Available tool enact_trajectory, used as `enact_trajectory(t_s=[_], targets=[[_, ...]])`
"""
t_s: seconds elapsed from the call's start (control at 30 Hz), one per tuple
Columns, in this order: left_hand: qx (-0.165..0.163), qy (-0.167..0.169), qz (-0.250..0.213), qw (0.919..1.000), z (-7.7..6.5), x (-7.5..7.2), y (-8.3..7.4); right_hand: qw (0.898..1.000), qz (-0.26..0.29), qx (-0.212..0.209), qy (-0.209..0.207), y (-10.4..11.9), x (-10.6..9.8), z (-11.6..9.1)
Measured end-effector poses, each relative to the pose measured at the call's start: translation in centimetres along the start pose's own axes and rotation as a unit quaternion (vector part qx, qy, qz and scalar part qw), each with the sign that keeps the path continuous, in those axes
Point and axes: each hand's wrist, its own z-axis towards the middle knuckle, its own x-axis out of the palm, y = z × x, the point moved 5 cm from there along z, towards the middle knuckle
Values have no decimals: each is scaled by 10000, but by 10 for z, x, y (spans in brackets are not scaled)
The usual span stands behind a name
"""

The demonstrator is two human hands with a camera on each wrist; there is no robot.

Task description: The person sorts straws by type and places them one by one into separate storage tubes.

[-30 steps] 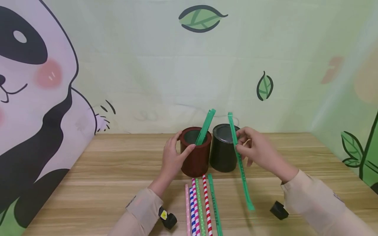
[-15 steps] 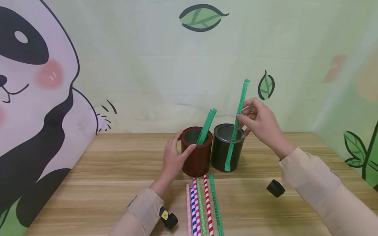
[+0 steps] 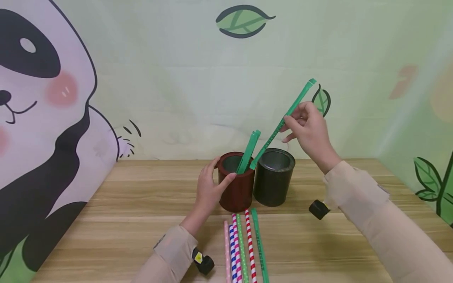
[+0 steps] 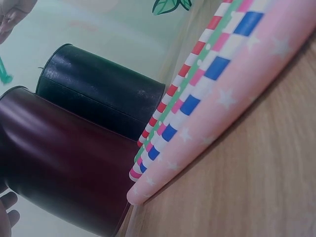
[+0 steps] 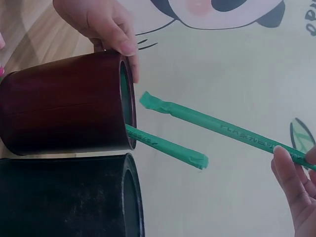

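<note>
Item, one long slim straw in a printed green wrapper (image 3: 272, 138), aslant in the air above the two cups, its lower end near the mouth of the red-brown cup but apart from it in the right wrist view; pinched near mid-length between thumb and fingers of the right hand (image 3: 310, 129). Item, one dark red-brown cylindrical cup with a glossy finish (image 3: 236, 192), upright on the wood-grain surface (image 3: 141, 212); gripped at its upper side by the left hand (image 3: 209, 190), thumb at the rim. Within it, at least one more green-wrapped straw (image 3: 247, 153), leaning out over the rim; exact count unclear. Item, one black cylindrical cup (image 3: 271, 184), upright just beside the first. Item, a row of straws lying near the cups: pink with white stars (image 3: 227, 251), blue-and-white striped (image 3: 232, 251), magenta-and-white striped (image 3: 236, 243), green with white dots (image 3: 241, 247), red-and-white striped (image 3: 250, 247), and one green-wrapped (image 3: 260, 247). Handling, by judgement: the held straw is very light, fairly stiff lengthwise yet easily crushed, its wrapper perhaps a little slippery; best taken by a gentle pinch at or above the middle, leaving the lower end free; the cup seems rigid and suits a steadying hold near the rim
</note>
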Motion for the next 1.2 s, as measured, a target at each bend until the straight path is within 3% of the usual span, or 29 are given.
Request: enact_trajectory(t_s=[0.33,1.2], targets=[[31,5,-32,10000,-1,0,-1,9994,201,287,61,-13,20,5],[91,-89,14,9999,1,0,1,9884,-802,835,984,-50,73,-4]])
